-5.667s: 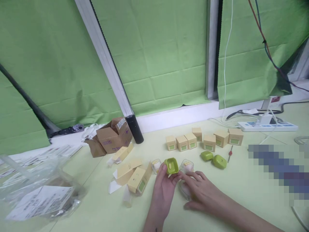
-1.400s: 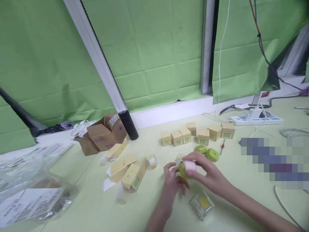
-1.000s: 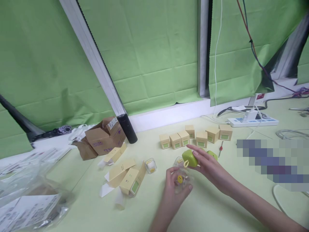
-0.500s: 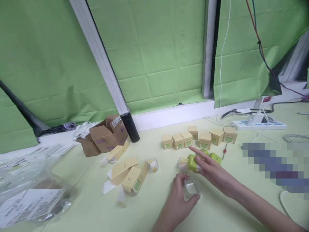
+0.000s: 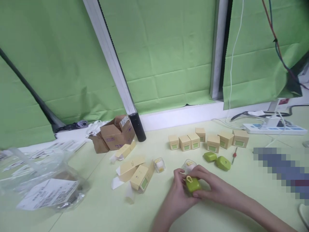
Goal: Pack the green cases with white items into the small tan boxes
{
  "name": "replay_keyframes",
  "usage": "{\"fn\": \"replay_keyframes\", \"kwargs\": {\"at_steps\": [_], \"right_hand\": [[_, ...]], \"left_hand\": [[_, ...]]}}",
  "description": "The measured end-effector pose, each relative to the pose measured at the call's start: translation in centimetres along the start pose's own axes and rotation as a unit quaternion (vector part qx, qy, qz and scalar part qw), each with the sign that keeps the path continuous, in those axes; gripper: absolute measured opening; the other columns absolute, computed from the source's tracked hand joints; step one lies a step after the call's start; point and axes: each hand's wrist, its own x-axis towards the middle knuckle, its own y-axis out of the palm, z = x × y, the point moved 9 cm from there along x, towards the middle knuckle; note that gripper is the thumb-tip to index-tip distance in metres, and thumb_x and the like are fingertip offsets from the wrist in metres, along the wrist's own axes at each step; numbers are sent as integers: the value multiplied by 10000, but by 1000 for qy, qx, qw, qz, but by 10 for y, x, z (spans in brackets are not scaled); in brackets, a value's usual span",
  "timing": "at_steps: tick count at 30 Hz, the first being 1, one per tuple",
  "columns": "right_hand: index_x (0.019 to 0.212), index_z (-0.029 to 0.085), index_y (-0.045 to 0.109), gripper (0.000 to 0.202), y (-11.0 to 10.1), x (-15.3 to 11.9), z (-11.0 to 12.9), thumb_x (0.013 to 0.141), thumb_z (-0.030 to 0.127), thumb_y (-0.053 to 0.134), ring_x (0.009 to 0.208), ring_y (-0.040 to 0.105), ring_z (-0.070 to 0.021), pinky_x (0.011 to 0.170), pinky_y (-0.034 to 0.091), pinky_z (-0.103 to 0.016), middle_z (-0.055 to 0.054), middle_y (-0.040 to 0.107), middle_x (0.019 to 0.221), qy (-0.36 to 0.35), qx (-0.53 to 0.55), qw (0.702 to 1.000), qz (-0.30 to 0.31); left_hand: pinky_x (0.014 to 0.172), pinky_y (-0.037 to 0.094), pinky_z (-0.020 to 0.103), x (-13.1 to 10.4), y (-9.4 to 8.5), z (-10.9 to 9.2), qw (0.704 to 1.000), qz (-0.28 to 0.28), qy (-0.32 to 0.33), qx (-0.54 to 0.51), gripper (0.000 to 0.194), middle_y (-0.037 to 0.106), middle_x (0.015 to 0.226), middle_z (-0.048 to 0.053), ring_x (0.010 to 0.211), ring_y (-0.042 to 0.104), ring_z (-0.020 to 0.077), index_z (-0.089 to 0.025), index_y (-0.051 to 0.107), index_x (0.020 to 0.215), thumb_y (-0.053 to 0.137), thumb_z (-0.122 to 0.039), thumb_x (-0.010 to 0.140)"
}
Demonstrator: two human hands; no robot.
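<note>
Both hands meet low in the view, right of the middle. My right hand (image 5: 212, 185) pinches a small rounded green case (image 5: 193, 184) with a yellow loop on it. My left hand (image 5: 180, 191) curls round the left side, fingers closed; the clear plastic box it grips is almost wholly hidden by the green case and fingers. Just beyond the fingertips sits a clear box (image 5: 190, 165) with a white and yellow inside. Two more green cases, one (image 5: 210, 157) left of the other (image 5: 223, 163), lie on the table past my right hand.
Several small tan boxes (image 5: 213, 143) stand in a row behind, near a red-beaded stick (image 5: 234, 155). Leftward lie opened cartons (image 5: 138, 178), another clear box (image 5: 159, 165), a cardboard box (image 5: 117, 133), a black cylinder (image 5: 137, 126) and plastic bags (image 5: 50, 190). A power strip (image 5: 272, 128) is at right.
My right hand has moved down and left with the green case, bringing it onto the clear box at my left hand. Two green cases behind are now uncovered. The view has shifted slightly.
</note>
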Motion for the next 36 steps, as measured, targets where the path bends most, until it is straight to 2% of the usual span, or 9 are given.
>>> {"fn": "replay_keyframes", "kwargs": {"at_steps": [9,12,16,20,24,27,31,33,36], "right_hand": [[1150,280,473,443,11,-2,4,744,117,542,1092,486,-229,933,396,-368,-39,508,1158,-10,-32,999,16],[1085,258,476,393,7,-2,-1,722,153,583,996,525,-224,869,423,-351,-25,555,1076,21,-56,998,1],[1020,265,503,327,5,-4,3,720,226,628,893,556,-204,774,439,-299,2,588,997,23,-96,995,13],[993,272,546,287,5,-6,6,721,253,638,861,577,-213,713,441,-287,-4,597,994,6,-143,989,34],[1035,288,568,319,2,-4,-1,727,301,648,894,586,-228,764,466,-324,-11,605,1032,5,-103,994,21],[1166,291,520,409,-14,1,-8,774,372,607,1020,553,-234,881,453,-352,-32,561,1148,13,10,998,-63],[1216,246,482,494,-28,4,-20,784,464,584,1094,524,-257,912,452,-384,-72,531,1210,59,170,970,-161],[1230,246,453,522,-29,2,-26,788,497,571,1074,544,-255,881,471,-385,-78,536,1224,100,257,943,-185],[1159,221,499,473,-25,0,-29,803,530,539,963,604,-246,807,496,-367,-78,620,1094,141,360,904,-184]], "left_hand": [[883,374,335,-6,-10,-1,996,5,-38,83,822,456,1174,110,1068,471,245,-208,243,1193,746,-272,546],[941,342,371,-12,-58,-14,971,-81,-24,224,792,407,1252,108,1148,404,278,-227,337,1194,743,-405,537],[969,286,432,-25,-140,-17,857,-222,-65,461,403,517,1160,120,1123,395,308,-171,490,1090,491,-410,766],[903,353,411,-31,-166,3,844,-213,-107,481,438,513,1193,137,1076,459,312,-120,475,1156,471,-270,745],[934,339,421,-39,-152,-13,849,-233,-84,467,479,516,1198,119,1140,425,305,-146,448,1201,464,-255,735],[921,365,404,-43,-130,-40,900,-248,-30,357,530,482,1218,100,1133,439,282,-197,409,1214,523,-268,702],[680,458,287,-22,-63,-47,994,-65,0,86,529,501,1172,104,996,521,234,-225,385,1131,636,-291,670],[637,441,255,-10,-26,-43,999,43,2,-21,546,553,1086,77,898,554,200,-234,380,1047,714,-287,619],[669,424,257,6,6,-30,988,119,-10,-93,559,595,954,24,771,564,149,-230,378,924,788,-280,547]]}}
